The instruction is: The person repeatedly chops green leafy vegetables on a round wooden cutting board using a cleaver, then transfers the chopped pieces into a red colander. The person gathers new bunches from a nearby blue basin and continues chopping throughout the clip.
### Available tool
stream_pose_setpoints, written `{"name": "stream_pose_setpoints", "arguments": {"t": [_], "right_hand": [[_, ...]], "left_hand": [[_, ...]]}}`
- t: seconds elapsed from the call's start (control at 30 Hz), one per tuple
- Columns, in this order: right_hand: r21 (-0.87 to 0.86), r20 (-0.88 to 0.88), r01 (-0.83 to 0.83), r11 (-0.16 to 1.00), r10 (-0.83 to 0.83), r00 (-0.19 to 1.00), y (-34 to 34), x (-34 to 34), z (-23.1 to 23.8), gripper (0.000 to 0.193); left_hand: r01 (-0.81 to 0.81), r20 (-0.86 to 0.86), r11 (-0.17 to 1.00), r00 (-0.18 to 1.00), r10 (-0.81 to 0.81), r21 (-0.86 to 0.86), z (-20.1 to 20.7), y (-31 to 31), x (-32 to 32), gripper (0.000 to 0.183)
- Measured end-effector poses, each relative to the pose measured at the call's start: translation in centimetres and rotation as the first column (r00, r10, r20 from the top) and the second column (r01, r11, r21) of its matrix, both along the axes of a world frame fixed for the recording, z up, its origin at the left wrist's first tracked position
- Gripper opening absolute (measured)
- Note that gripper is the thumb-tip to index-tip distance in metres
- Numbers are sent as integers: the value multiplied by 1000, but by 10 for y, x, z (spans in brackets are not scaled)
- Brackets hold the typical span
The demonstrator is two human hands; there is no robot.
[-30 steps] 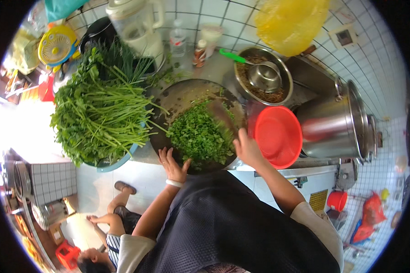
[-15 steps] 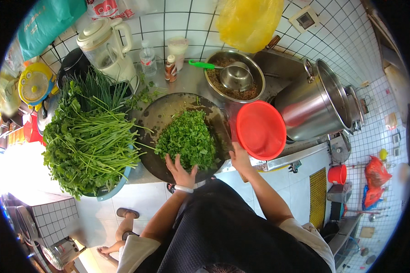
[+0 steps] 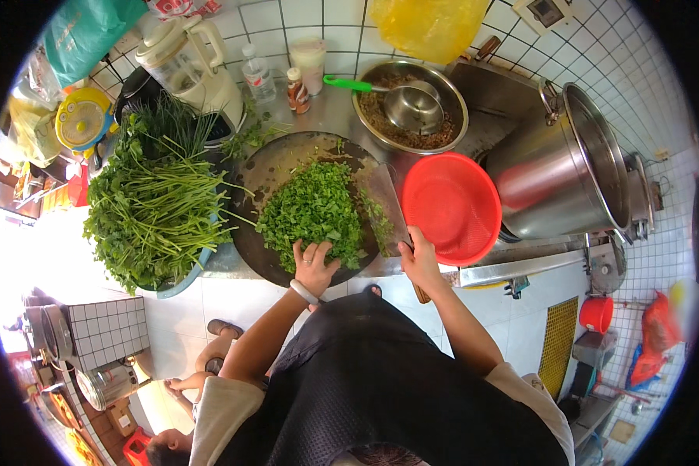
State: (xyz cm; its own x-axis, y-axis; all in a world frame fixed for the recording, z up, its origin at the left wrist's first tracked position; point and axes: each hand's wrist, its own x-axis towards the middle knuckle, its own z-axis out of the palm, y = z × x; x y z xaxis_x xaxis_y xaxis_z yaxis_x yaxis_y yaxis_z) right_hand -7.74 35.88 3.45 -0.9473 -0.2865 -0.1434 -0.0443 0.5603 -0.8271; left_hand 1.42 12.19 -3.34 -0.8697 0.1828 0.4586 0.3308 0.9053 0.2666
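Observation:
A heap of chopped green herbs (image 3: pixel 311 208) lies on a round, dark chopping board (image 3: pixel 260 252). My left hand (image 3: pixel 313 268), with a pale bracelet at the wrist, touches the heap's near edge, its fingers apart and slightly bent. My right hand (image 3: pixel 421 262) grips the wooden handle of a cleaver (image 3: pixel 387 198). Its broad blade lies over the board's right side, with its face showing and green bits along its left edge. Close by on the right is a red plastic basket (image 3: pixel 450 208). Left of the board, long-stemmed leafy greens (image 3: pixel 159 198) overfill a blue basin (image 3: pixel 202 262).
Behind the board stand a blender (image 3: pixel 186 70), a water bottle (image 3: pixel 258 75) and a small brown bottle (image 3: pixel 297 92). A steel bowl (image 3: pixel 365 128) holds brown minced food and a green-handled ladle (image 3: pixel 412 106). A large steel pot (image 3: pixel 555 167) stands right. Another person (image 3: pixel 175 444) is at lower left.
The cleaver's blade has turned so its face shows more plainly at the heap's right. My left fingers have bent more against the herbs. The whole view has shifted slightly, showing more of the other person.

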Motion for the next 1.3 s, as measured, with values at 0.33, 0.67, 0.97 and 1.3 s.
{"name": "stream_pose_setpoints", "arguments": {"t": [0.33,0.67,0.97,1.3], "right_hand": [[-73,1,-111,991,112,994,33,-6,10,28],[-107,-76,-193,975,185,980,47,-5,7,29],[-119,-52,-220,968,215,975,47,-1,9,29],[196,-143,-786,586,810,569,-27,32,-11,26]], "left_hand": [[147,274,987,954,-124,-65,-6,35,-16,30],[143,450,941,893,11,-306,-11,60,-23,15],[-191,9,941,980,196,280,23,30,-26,20],[-80,386,-744,888,249,664,0,-98,-8,11]]}}
